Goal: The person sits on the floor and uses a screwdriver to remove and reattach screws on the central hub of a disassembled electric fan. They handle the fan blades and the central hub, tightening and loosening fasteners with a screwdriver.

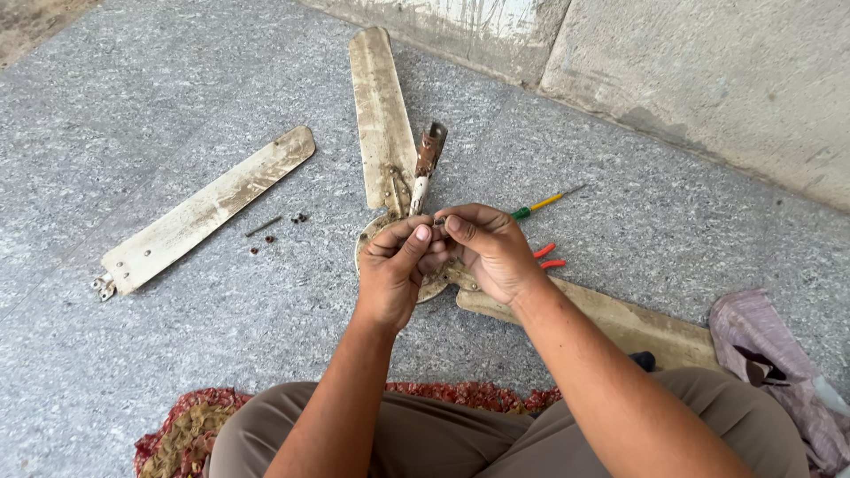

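Head view, both hands together, left hand [391, 270] and right hand [489, 248] fingertips pinching something small above ceiling fan motor [432, 285]

I have both forearms reaching forward from my lap, bare to the elbow, converging so the hands meet in the middle of my view. My left hand [392, 270] is curled, knuckles up, thumb raised with its nail showing and pressed toward the index finger in a pinch. My right hand [490, 250] comes in from the right, wrist bent slightly inward, its fingertips bunched against those of the left. The two hands touch at the fingertips.
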